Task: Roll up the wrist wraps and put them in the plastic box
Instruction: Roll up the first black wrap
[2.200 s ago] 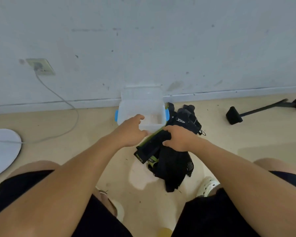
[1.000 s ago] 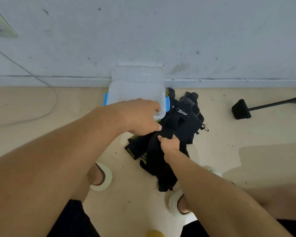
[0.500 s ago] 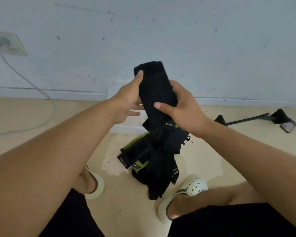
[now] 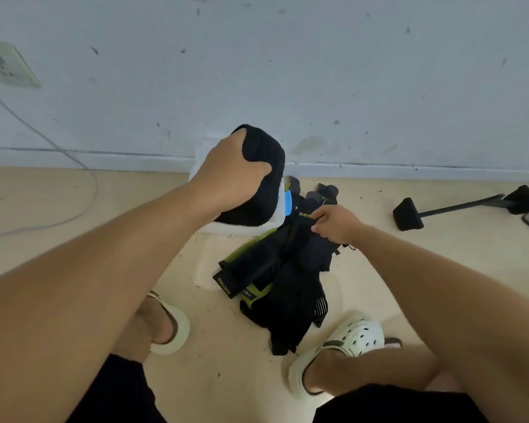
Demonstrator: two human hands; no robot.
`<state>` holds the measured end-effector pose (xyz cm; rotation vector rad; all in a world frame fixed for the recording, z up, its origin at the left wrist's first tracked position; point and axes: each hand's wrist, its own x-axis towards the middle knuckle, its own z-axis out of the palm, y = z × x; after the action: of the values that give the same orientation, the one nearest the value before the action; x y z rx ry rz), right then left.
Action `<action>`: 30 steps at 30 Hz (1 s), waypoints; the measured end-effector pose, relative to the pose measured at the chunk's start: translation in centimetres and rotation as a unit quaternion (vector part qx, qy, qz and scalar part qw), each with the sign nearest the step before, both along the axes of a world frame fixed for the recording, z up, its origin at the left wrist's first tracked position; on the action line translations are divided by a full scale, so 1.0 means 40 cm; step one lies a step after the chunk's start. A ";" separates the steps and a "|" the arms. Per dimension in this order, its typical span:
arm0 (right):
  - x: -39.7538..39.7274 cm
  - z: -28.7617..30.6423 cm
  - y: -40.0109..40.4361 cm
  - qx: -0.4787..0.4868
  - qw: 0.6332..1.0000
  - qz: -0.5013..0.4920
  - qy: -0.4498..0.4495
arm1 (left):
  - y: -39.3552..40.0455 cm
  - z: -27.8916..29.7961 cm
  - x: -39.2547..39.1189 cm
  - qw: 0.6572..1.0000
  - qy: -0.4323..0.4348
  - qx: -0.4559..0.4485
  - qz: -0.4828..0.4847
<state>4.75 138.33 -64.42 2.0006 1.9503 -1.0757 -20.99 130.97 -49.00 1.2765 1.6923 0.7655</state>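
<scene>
My left hand (image 4: 226, 175) grips a thick black wrap (image 4: 260, 184), bunched into a rounded bundle, held up in front of the plastic box (image 4: 275, 222). The box stands on the floor against the wall and is mostly hidden behind the bundle; a blue clip shows on its right side. A pile of black and green wrist wraps (image 4: 275, 276) lies on the floor to the right of the box. My right hand (image 4: 338, 224) reaches down to the top of that pile and pinches a black strap with yellow lettering.
A white wall with a skirting board runs behind the box. A wall socket (image 4: 3, 64) with a grey cable sits at the left. A black stand (image 4: 464, 206) lies on the floor at the right. My two feet in white clogs (image 4: 345, 346) flank the pile.
My right hand let go of the lifted black wrap and dropped to the pile. My left hand now holds the wrap alone, bunched up in front of the box.
</scene>
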 end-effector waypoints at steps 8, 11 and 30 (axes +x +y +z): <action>0.031 -0.286 -0.047 -0.010 0.933 -0.336 0.125 | 0.014 -0.062 -0.001 0.995 0.040 -0.024 -0.092; 0.057 -0.349 -0.063 -0.014 0.863 -0.465 0.195 | 0.010 -0.078 0.005 0.989 0.048 -0.029 -0.134; 0.009 -0.289 -0.019 0.086 0.869 -0.436 0.216 | 0.023 -0.095 0.025 0.986 0.062 -0.028 -0.153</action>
<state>5.13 137.56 -75.99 3.0853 1.2491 -1.6811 -19.99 131.90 -52.80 1.5263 1.5501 0.4621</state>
